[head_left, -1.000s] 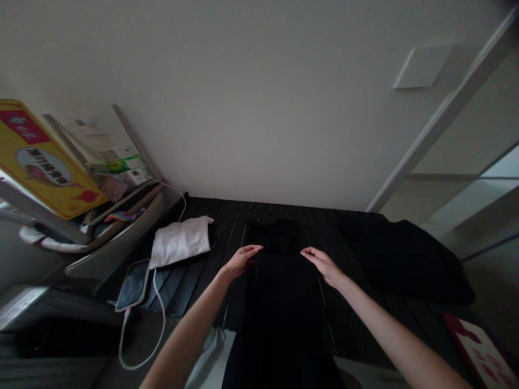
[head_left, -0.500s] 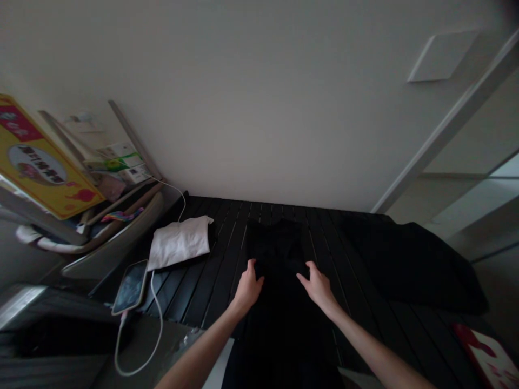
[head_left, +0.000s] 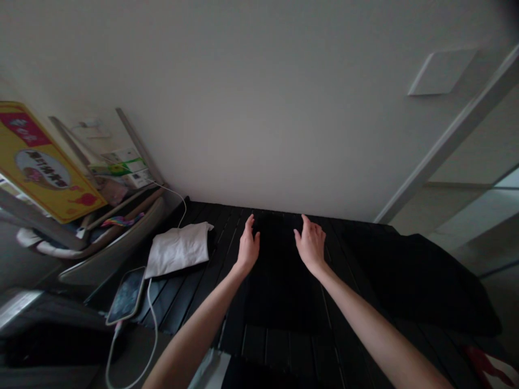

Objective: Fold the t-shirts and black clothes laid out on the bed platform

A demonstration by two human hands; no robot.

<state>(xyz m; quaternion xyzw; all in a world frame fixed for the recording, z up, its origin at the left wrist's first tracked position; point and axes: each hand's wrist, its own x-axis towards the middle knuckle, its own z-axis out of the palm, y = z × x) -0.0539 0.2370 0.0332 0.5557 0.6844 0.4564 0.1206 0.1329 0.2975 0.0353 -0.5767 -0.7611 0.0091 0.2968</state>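
A dark folded black cloth, probably a garment whose kind I cannot make out, lies flat on the black slatted table. My left hand is at its far left edge, thumb and forefinger apart. Across from it, my right hand is at the far right edge, with the thumb spread and the outer fingers a little curled. Both hands appear open, touching or just over the cloth; the dark fabric hides the exact contact.
Another black cloth spreads over the table's right side. To the left are a folded white cloth, a phone with a white cable, and a chair-like frame holding a yellow package. A wall rises behind.
Both hands have moved away from me to the cloth's far end and loosened. The cloth's near part has been folded over the far part, baring table slats in front.
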